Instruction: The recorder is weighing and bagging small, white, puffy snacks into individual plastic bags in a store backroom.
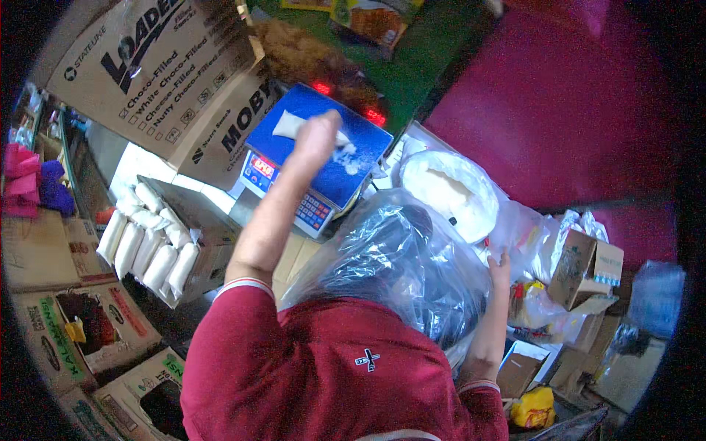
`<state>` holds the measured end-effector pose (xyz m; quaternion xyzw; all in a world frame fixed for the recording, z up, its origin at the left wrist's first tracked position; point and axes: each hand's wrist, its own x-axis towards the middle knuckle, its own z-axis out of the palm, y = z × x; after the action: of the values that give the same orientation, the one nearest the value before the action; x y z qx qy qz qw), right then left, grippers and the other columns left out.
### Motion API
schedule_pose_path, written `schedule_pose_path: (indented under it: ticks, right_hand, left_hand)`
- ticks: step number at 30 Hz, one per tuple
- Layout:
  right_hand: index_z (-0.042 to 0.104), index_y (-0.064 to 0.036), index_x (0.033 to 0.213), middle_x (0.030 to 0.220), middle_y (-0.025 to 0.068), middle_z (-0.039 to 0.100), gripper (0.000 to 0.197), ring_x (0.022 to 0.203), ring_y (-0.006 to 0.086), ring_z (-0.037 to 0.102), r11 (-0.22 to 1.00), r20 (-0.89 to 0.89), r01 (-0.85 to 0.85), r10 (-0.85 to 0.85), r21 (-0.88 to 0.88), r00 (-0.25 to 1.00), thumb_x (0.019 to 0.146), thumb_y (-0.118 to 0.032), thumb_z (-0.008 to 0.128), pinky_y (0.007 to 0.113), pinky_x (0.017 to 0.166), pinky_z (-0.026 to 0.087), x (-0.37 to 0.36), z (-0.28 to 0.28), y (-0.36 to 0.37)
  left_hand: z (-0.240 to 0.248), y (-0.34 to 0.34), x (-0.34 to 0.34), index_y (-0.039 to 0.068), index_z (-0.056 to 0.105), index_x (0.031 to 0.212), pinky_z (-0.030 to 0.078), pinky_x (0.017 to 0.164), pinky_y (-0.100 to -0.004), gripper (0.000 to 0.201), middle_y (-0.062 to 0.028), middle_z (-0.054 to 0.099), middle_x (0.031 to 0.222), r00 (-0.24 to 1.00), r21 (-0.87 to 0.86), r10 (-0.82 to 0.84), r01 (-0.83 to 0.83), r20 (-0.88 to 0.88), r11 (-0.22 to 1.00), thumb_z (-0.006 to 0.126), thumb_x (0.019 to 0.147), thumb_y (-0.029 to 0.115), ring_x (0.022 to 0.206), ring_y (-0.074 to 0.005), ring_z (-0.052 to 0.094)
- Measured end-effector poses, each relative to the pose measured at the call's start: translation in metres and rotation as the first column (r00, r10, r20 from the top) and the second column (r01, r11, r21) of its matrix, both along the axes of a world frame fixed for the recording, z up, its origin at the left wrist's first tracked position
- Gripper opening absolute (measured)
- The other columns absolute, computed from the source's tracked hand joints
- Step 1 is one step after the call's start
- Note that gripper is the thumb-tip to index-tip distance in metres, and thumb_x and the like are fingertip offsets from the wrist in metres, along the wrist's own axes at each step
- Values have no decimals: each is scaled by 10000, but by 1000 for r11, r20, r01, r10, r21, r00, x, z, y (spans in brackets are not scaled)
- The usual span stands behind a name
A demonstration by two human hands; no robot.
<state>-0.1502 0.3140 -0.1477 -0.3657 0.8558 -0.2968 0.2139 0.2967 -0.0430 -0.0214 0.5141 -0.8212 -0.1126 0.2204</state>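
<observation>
A slim white packet (290,124) lies across the blue platform of a digital weighing scale (276,151), its two ends showing on either side of my left hand (319,138). The left fingers are closed around its middle, slightly blurred. White powder (347,159) is spilled on the platform beside the packet. In front of my body a large clear plastic bag (390,242) bulges up. My right hand (500,272) is at the right edge of this plastic, with its fingers pinched on it. Beyond the bag sits a round white sack or tub (448,191) of pale contents.
Several filled white packets (151,250) are stacked in a box on the left. A big cardboard carton (162,81) stands behind them. Small boxes (585,268) and plastic wrappers crowd the right side. Open cartons (92,323) lie at lower left. Red digits glow behind the scale.
</observation>
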Motion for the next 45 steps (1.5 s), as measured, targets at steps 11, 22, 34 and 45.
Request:
schedule_pose_path:
  ticks: [11, 22, 34, 45]
  right_hand:
    - [351, 19, 1267, 1190, 185, 461, 575, 1053, 242, 471, 896, 133, 380, -357, -232, 924, 781, -146, 611, 330, 894, 375, 16, -4, 122]
    - [380, 27, 1244, 1066, 146, 542, 479, 913, 185, 525, 681, 213, 596, -565, -425, 797, 834, -147, 555, 297, 808, 414, 58, 35, 164]
    - [433, 8, 1222, 1084, 123, 543, 465, 953, 176, 512, 686, 210, 562, -531, -462, 821, 831, -203, 572, 278, 842, 396, 82, 62, 157]
    - [437, 57, 1194, 1170, 169, 496, 477, 1068, 226, 476, 698, 295, 644, -574, -312, 764, 826, -211, 578, 307, 913, 362, 98, 8, 187]
  left_hand:
    - [130, -37, 40, 11, 608, 880, 461, 685, -309, 193, -118, 636, 787, 876, 119, -74, 148, -476, 982, 541, 798, 172, 751, -194, 608]
    - [133, -35, 7, 6, 603, 879, 420, 634, -241, 178, -19, 584, 753, 909, 384, -129, 292, -397, 876, 551, 818, 164, 696, -91, 513]
    - [152, -34, -7, 47, 607, 873, 337, 548, -182, 134, 25, 530, 716, 868, 323, -140, 321, -477, 891, 549, 808, 149, 626, -38, 440]
    - [137, -52, 31, 10, 580, 906, 444, 706, -328, 186, -145, 611, 819, 916, 154, -338, 310, 218, 938, 557, 800, 161, 781, -214, 588]
